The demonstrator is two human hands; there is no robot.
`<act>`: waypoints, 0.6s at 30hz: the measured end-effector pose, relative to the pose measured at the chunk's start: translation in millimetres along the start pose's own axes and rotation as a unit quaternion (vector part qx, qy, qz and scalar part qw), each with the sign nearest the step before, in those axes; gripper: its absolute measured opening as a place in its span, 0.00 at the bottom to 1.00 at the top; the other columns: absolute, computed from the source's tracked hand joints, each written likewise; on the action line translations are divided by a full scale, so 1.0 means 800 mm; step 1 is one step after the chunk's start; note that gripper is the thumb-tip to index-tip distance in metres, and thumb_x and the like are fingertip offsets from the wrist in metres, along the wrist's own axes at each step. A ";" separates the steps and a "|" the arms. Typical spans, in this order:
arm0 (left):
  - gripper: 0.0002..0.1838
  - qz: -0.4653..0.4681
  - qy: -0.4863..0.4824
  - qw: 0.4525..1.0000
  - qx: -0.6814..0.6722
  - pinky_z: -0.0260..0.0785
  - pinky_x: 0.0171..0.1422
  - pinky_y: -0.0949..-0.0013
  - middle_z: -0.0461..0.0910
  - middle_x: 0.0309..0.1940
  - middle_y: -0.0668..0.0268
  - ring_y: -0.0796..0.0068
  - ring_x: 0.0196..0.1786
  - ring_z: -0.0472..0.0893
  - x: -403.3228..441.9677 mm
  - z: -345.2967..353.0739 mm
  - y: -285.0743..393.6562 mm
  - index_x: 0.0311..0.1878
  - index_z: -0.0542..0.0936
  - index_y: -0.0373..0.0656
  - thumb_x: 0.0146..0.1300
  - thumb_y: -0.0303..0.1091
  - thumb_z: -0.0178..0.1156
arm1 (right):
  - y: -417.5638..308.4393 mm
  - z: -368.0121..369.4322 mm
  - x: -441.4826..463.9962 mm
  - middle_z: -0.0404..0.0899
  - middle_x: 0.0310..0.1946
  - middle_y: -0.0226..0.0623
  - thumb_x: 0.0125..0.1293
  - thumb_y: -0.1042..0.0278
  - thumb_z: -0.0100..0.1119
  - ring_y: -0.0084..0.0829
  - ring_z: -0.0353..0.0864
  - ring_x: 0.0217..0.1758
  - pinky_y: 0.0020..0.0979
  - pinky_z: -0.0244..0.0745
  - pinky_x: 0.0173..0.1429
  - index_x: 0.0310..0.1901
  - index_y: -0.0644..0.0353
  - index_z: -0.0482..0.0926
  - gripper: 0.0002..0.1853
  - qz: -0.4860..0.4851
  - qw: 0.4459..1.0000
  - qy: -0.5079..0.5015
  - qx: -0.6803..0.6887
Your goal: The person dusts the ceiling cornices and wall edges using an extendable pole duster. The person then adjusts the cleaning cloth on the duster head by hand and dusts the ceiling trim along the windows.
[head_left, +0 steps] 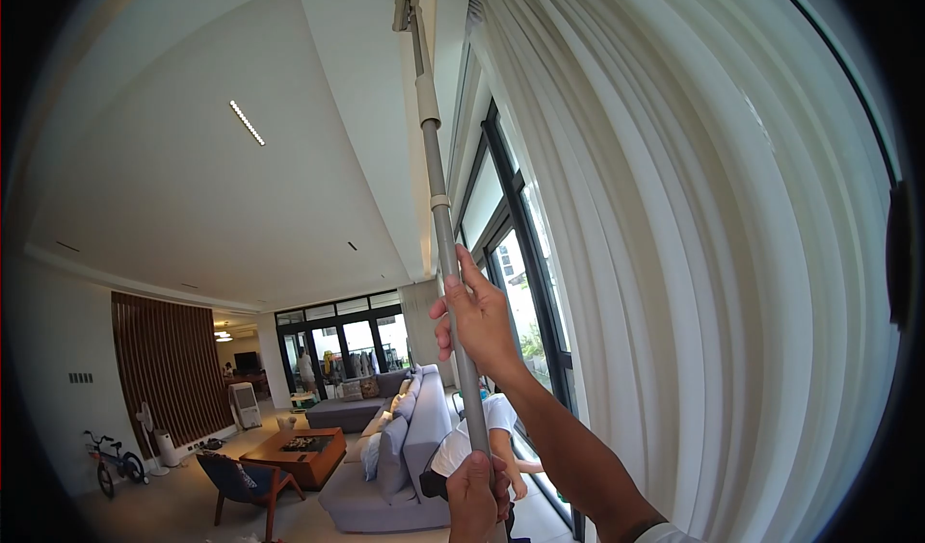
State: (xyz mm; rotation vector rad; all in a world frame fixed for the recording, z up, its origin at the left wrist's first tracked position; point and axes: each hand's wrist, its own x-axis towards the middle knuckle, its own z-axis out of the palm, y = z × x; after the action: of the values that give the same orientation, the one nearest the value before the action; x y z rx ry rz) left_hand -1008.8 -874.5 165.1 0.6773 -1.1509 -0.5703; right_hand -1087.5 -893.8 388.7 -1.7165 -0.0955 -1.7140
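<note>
A long grey telescopic pole [435,162] rises from the bottom middle of the view toward the ceiling. At its far upper end is a small pale head [406,9], too distant to make out in detail. My right hand [479,323] is wrapped around the pole at mid-height, its index finger stretched up along the shaft. Lower down, my left hand [470,500] is closed around the same pole near the bottom edge. White pleated curtains [665,254] hang close on the right of my right arm.
Behind the pole, a person in a white top [499,418] is bent beside the grey sofa [361,504]. A wooden coffee table [328,456], a dark armchair [231,480] and a small bicycle [114,466] stand to the left. Dark-framed windows [520,225] line the right wall.
</note>
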 end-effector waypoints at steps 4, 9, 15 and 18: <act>0.24 -0.059 -0.013 0.996 -0.066 0.52 0.11 0.76 0.67 0.15 0.72 0.82 0.10 0.63 -0.011 0.016 0.054 0.34 0.75 0.42 0.78 0.53 0.46 | -0.008 0.004 0.013 0.74 0.26 0.35 0.80 0.62 0.44 0.21 0.73 0.14 0.25 0.70 0.13 0.80 0.51 0.44 0.33 0.005 0.999 -0.006 0.043; 0.25 -0.052 -0.015 0.996 -0.066 0.51 0.11 0.76 0.68 0.15 0.71 0.82 0.10 0.63 -0.010 0.020 0.056 0.33 0.75 0.43 0.78 0.53 0.46 | -0.011 0.000 0.022 0.75 0.28 0.37 0.80 0.59 0.44 0.23 0.73 0.16 0.28 0.71 0.15 0.80 0.48 0.46 0.32 0.007 1.000 -0.023 0.018; 0.27 -0.085 -0.114 0.987 -0.075 0.64 0.22 0.73 0.76 0.24 0.66 0.78 0.19 0.74 -0.011 0.013 0.063 0.44 0.74 0.39 0.77 0.58 0.46 | -0.031 0.008 0.027 0.72 0.22 0.32 0.80 0.61 0.44 0.20 0.69 0.12 0.25 0.67 0.12 0.80 0.48 0.45 0.33 0.033 0.997 0.009 0.074; 0.26 -0.074 -0.078 0.990 -0.096 0.51 0.13 0.75 0.67 0.18 0.70 0.83 0.12 0.63 -0.014 0.025 0.078 0.39 0.75 0.39 0.78 0.56 0.45 | -0.021 0.000 0.038 0.70 0.22 0.31 0.80 0.60 0.44 0.19 0.66 0.13 0.25 0.67 0.12 0.80 0.46 0.47 0.31 0.015 0.999 -0.013 0.039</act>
State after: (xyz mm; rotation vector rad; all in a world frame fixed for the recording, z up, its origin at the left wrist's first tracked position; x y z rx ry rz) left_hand -1027.5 -828.4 209.0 0.5630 -1.1789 -0.8608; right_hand -1092.3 -894.0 423.2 -1.6753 -0.1449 -1.6452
